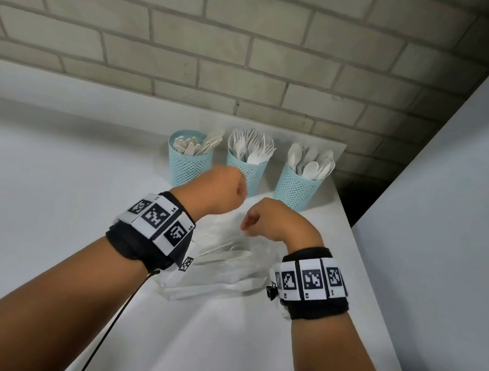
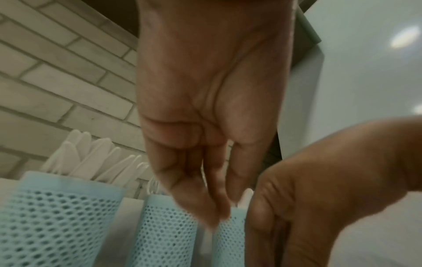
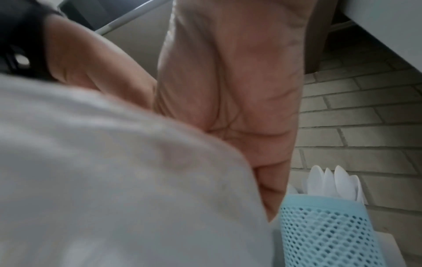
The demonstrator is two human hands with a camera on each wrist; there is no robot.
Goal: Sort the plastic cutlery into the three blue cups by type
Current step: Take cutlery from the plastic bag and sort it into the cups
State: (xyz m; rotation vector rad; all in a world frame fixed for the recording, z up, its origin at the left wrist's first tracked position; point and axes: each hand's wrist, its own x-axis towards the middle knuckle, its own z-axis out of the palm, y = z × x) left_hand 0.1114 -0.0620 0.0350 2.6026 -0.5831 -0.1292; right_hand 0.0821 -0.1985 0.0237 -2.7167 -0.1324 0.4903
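Nearest me on the white counter (image 1: 53, 194) lies a clear plastic bag (image 1: 221, 274) with loose white cutlery (image 1: 229, 252) inside. Above it my left hand (image 1: 221, 189) hangs fingers down, tips bunched together; whether they pinch anything I cannot tell. My right hand (image 1: 278, 222) hovers just beside it, fingers curled downward, grasp also unclear. Beyond, near the brick wall (image 1: 254, 34), three blue mesh cups stand in a row: knife cup (image 1: 192, 164), fork cup (image 1: 251, 171), spoon cup (image 1: 297, 188).
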